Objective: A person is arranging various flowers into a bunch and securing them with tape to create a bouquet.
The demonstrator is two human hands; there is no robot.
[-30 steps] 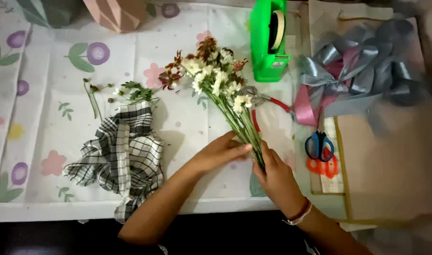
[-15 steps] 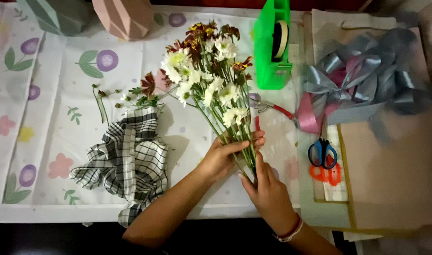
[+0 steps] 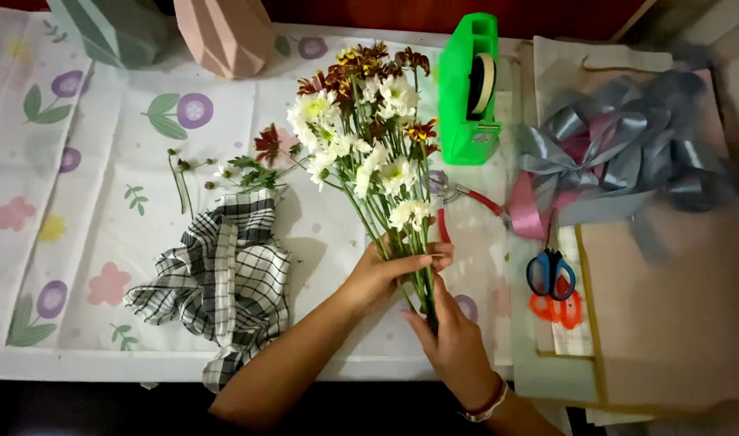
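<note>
We've got the flower bunch (image 3: 369, 153) by its stems: left hand (image 3: 390, 270) wrapped around them mid-stalk, right hand (image 3: 450, 343) pinching the stem ends just below, at 5 o'clock. Blooms fan toward 11. Checked cloth (image 3: 224, 278) at 9 o'clock of the hands, green tape dispenser (image 3: 468, 89) at 1, scissors (image 3: 551, 278) at 3.

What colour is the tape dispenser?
The tape dispenser is bright green, seen in the head view.
</note>
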